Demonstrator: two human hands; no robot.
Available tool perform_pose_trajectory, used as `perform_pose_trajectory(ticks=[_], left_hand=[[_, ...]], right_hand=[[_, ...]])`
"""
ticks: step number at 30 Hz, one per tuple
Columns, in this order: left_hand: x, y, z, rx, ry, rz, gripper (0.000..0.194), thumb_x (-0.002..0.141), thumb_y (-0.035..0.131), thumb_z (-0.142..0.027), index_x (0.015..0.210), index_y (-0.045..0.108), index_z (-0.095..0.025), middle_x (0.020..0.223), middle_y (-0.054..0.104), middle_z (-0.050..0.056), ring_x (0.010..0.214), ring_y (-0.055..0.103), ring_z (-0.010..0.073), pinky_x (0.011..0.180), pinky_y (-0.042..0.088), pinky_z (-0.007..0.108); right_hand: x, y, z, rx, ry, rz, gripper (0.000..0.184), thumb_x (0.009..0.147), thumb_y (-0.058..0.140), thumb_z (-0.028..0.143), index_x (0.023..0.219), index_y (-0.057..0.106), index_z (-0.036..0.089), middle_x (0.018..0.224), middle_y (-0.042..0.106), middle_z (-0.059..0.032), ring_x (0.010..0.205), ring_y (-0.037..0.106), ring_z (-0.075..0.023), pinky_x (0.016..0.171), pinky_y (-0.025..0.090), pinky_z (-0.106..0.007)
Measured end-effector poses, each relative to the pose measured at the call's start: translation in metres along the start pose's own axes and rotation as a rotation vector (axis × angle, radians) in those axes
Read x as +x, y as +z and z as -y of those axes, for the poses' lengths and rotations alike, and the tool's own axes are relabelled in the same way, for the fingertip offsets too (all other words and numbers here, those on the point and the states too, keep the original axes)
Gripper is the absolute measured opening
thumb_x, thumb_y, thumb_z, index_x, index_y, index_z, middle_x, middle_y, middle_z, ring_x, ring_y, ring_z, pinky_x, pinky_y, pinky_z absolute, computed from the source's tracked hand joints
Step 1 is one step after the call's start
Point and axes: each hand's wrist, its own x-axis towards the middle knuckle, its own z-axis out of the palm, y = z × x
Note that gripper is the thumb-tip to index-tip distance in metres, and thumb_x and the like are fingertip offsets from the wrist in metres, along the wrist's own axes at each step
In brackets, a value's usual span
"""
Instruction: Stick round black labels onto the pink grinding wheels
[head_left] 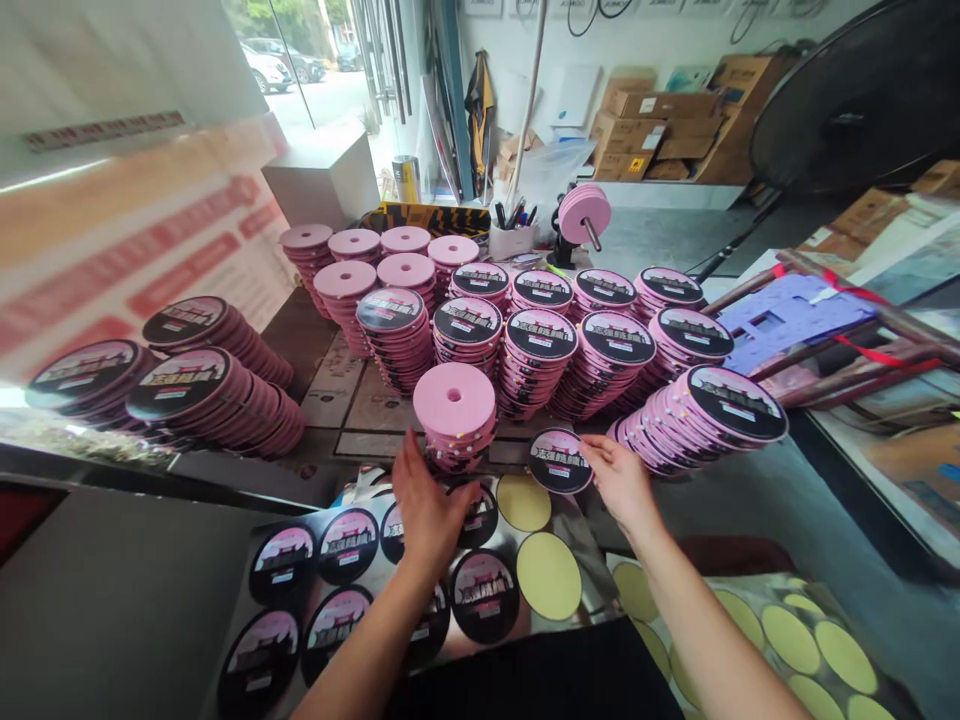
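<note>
My right hand [619, 475] pinches the right edge of a round black and pink sticker [561, 462], held face up over the near part of the table. With fingers apart, my left hand [427, 505] is at the lower left side of a short stack of pink foam discs [454, 400]; whether it touches them is unclear. The top disc is plain pink with a hole in its middle. Below my hands lies a sheet of round stickers [349, 545], partly covered by my left forearm. Yellow backing circles [549, 575] show where stickers are gone.
Stacks of sticker-topped pink discs [540, 345] stand behind, with more at the left [214, 395] and right [697, 420]. Plain pink stacks [345, 280] are farther back. A pen holder [513, 238] and a spindle with pink discs [585, 214] stand at the table's far side.
</note>
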Motion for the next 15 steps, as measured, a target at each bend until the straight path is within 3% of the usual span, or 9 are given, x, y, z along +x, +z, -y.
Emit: perform_pose_trajectory(ticks=[4,8,11,15], left_hand=[[0.012,0.019,0.002,0.142,0.005,-0.041,0.098,0.057,0.074,-0.034,0.136,0.021,-0.010,0.121,0.049,0.020,0.115,0.043,0.0390,0.094,0.032,0.054],[0.013,0.020,0.005,0.144,0.020,-0.054,0.089,0.057,0.073,-0.035,0.132,0.029,-0.013,0.114,0.054,0.017,0.109,0.049,0.0371,0.090,0.036,0.052],[0.018,0.013,0.010,0.132,0.029,-0.031,0.082,0.055,0.074,-0.037,0.125,0.038,-0.012,0.108,0.057,0.016,0.104,0.051,0.0363,0.086,0.039,0.050],[0.034,0.002,0.018,0.091,0.072,0.109,0.075,0.051,0.077,-0.032,0.116,0.045,-0.013,0.104,0.058,0.014,0.100,0.053,0.0337,0.084,0.042,0.046]], right_hand=[[0.016,0.007,-0.007,-0.171,-0.093,-0.043,0.036,0.070,0.051,0.050,0.075,0.064,0.017,0.074,0.067,-0.0111,0.070,0.061,-0.0248,0.069,0.045,-0.039],[0.001,0.007,0.006,-0.314,-0.163,-0.093,0.033,0.072,0.050,0.040,0.089,0.064,0.016,0.090,0.065,-0.0151,0.078,0.058,-0.0268,0.079,0.041,-0.043],[-0.028,0.001,0.016,-0.382,-0.248,-0.091,0.035,0.078,0.047,0.036,0.103,0.060,0.015,0.101,0.060,-0.0147,0.067,0.056,-0.0204,0.074,0.043,-0.039],[-0.064,-0.007,0.009,-0.376,-0.278,0.033,0.027,0.084,0.045,0.034,0.102,0.058,0.017,0.086,0.060,-0.0075,0.056,0.053,-0.0150,0.060,0.045,-0.030]])
